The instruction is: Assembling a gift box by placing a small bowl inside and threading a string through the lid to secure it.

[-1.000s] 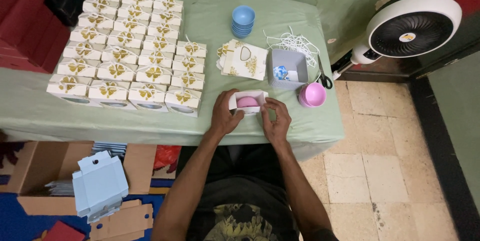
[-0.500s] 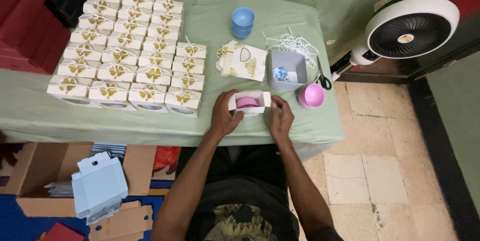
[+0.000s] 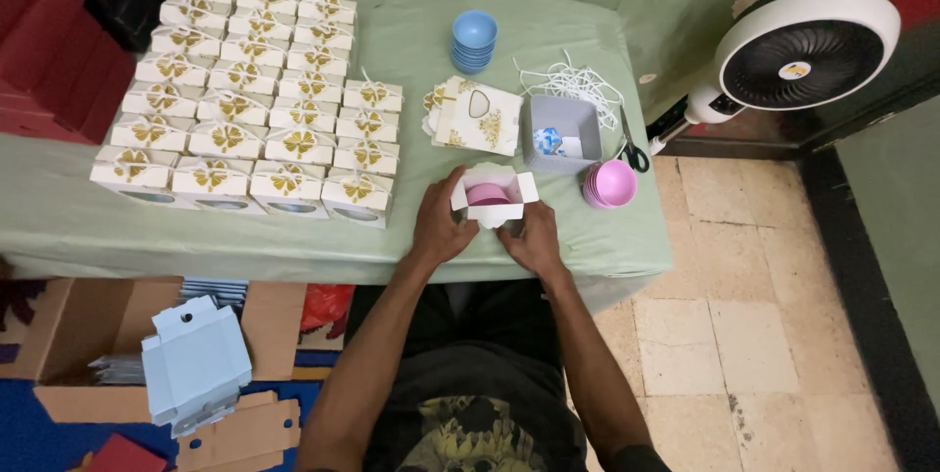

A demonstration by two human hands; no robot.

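Head view, both hands clamped on open white box, pink bowl inside

Rows of closed white card boxes with gold bows at ten o'clock. Open white card box holding a pink bowl centre. Flat white-and-gold box blanks at twelve o'clock of it. Grey square box at one o'clock.

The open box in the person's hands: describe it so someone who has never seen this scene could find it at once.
On the green-clothed table, look at the near edge, right of the rows of closed white-and-gold boxes. There the left hand and right hand hold a small white box. Unlike its neighbours, its flaps stand open, showing a pink bowl inside.
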